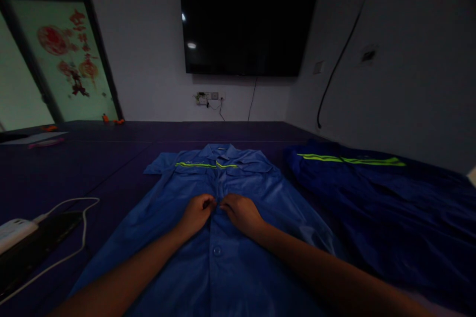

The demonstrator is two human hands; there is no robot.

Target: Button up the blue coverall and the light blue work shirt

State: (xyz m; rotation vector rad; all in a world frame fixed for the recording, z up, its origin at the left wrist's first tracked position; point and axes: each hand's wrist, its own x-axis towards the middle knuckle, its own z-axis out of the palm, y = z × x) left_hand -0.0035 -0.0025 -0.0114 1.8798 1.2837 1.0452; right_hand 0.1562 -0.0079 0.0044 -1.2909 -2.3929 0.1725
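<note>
A blue short-sleeved work shirt lies spread out in front of me, collar pointing away, with a yellow-green stripe across its chest. My left hand pinches the front placket at mid-chest, thumb and fingers curled together. Just across the placket, my right hand has its fingers pressed together on the other edge. The fingertips of both hands almost meet, and whatever small part they grip there is hidden. Below them a round button shows on the placket.
A darker blue garment with yellow-green stripes lies to the right. At the left are a white power strip, a white cable and a black flat object. A wall-mounted television hangs beyond the dark purple surface.
</note>
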